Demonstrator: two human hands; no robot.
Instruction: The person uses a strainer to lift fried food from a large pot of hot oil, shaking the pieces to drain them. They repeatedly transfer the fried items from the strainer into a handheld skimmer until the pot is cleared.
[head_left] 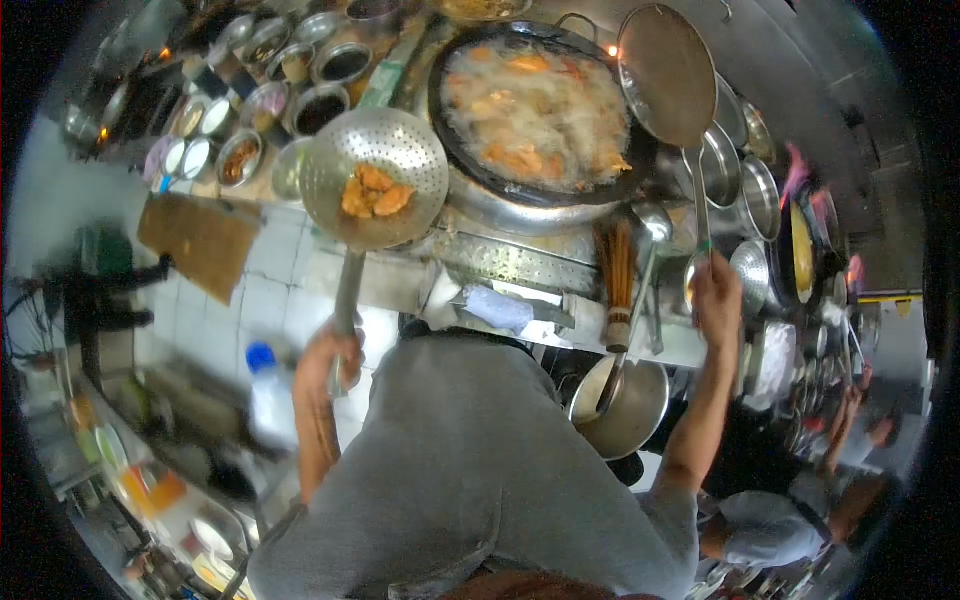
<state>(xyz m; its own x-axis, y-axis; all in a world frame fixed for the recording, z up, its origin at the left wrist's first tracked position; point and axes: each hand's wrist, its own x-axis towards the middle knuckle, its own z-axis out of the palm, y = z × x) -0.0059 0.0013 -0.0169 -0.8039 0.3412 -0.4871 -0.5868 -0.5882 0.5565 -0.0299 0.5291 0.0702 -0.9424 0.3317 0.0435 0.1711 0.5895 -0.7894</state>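
Note:
My left hand grips the handle of a round perforated skimmer. Several browned fried pieces lie in its bowl, left of the wok. In my right hand is the long handle of a strainer, its dark round head raised at the wok's right edge, with nothing visible on the side I see. Between the two tools, the black wok holds bubbling oil with orange-brown pieces frying in it.
Metal bowls of sauces and seasonings crowd the back left. A bamboo brush and a ladle rest at the counter's front, above a metal pot. Several pans stand right. Another person is at lower right.

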